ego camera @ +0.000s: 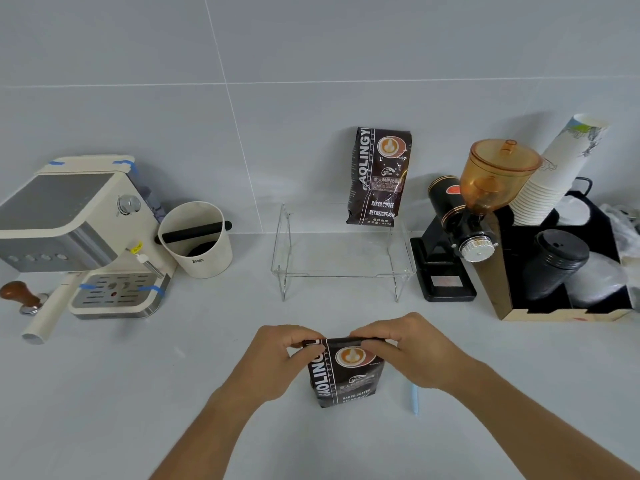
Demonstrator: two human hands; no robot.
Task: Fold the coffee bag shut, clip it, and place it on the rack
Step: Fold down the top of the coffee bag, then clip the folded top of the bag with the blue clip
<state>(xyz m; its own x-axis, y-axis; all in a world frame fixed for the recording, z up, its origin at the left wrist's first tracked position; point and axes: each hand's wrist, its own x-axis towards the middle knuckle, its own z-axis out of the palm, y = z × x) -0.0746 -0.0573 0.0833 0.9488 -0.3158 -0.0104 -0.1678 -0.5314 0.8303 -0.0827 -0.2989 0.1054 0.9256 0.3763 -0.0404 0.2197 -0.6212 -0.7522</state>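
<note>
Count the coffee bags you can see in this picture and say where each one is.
2. One coffee bag stands on the counter, its top pinched by both hands; the second coffee bag stands on the clear rack against the wall. No others show.

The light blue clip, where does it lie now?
In the head view, the light blue clip lies on the counter, just right of the coffee bag and beside the right hand.

A coffee corner, like a café prep station or a kitchen set up for coffee: a pale surface (138, 393) against grey wall tiles carries an espresso machine (79, 233), a knock box (195, 239), a grinder (474, 216) and stacked paper cups (550, 174) (lids (557, 261) beside them).
</note>
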